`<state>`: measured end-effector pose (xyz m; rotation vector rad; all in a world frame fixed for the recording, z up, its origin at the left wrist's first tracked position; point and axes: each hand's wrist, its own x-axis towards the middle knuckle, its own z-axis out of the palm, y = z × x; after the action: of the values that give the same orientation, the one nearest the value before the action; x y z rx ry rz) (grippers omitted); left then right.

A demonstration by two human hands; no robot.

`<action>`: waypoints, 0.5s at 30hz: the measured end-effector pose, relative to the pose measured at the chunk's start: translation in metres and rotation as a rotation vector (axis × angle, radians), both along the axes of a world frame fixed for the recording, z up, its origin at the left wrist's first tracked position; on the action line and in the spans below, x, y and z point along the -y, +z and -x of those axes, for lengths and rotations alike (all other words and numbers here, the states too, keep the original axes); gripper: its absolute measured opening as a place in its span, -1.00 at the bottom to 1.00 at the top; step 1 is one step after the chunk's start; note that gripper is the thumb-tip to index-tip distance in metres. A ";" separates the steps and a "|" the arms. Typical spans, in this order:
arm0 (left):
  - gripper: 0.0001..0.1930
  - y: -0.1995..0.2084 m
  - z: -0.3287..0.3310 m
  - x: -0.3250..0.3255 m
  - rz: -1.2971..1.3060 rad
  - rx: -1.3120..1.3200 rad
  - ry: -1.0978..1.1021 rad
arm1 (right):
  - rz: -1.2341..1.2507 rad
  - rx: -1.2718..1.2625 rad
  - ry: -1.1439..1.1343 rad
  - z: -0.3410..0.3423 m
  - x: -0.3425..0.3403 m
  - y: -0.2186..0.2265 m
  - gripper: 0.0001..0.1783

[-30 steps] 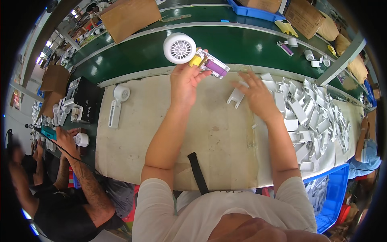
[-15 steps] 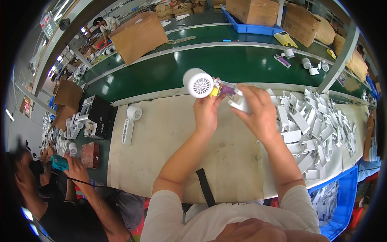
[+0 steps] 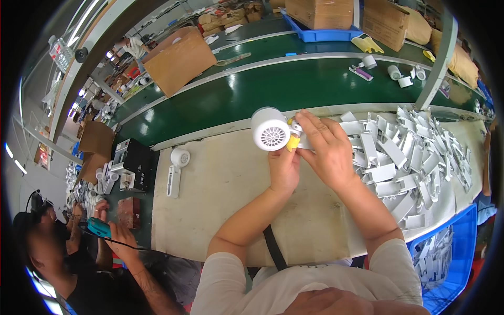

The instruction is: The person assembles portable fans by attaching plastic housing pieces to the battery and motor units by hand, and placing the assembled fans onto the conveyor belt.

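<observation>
Over the far side of the worktable I hold a white handheld fan [image 3: 270,129] with a round grille facing me. My left hand [image 3: 284,169] is closed on its neck from below, beside a small yellow piece [image 3: 293,143]. My right hand [image 3: 332,152] is closed around the handle end, fingers over the top, on a white handle shell that they mostly hide. The shell now lies against the fan's handle; whether it is fully seated I cannot tell. My two hands nearly touch.
A heap of white handle shells [image 3: 401,157] lies on the right, above a blue bin [image 3: 464,257] of parts. Another fan [image 3: 175,173] lies at left, near a black machine [image 3: 137,164]. A co-worker at left holds a teal tool [image 3: 98,227]. The green conveyor [image 3: 210,97] runs behind.
My right hand has brought the white shell onto the fan's handle, covering the purple battery that showed before. The fan head has shifted slightly right and nearer in the picture; the whole view has tilted a little.
</observation>
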<state>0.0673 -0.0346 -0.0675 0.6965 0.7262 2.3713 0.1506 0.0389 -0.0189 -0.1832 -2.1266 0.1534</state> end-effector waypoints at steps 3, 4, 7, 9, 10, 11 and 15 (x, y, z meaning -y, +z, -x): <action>-0.68 -0.002 -0.003 -0.001 0.099 0.051 0.059 | -0.010 0.007 -0.048 0.001 0.011 -0.003 -0.28; -0.68 0.001 -0.004 -0.003 0.123 0.033 0.086 | -0.001 0.051 -0.063 -0.001 0.010 -0.004 -0.30; -0.68 0.021 0.000 0.003 -0.006 -0.024 0.055 | 0.024 0.043 -0.041 -0.009 0.007 0.010 -0.35; -0.70 0.031 0.012 0.013 -0.093 -0.062 0.062 | 0.382 0.043 0.142 -0.012 -0.009 0.004 -0.40; -0.69 0.036 0.014 0.018 -0.133 -0.089 0.065 | 0.824 0.180 0.331 -0.014 -0.018 0.004 -0.54; -0.69 0.039 0.016 0.022 -0.172 -0.116 0.067 | 0.824 0.190 0.348 -0.012 -0.020 -0.001 -0.54; -0.65 0.044 0.012 0.025 -0.177 -0.106 0.077 | 1.244 0.139 0.616 -0.008 -0.015 -0.010 -0.64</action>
<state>0.0549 -0.0599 -0.0237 0.8892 0.6016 2.5063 0.1583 0.0535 -0.0284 -0.2433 -1.8615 1.8464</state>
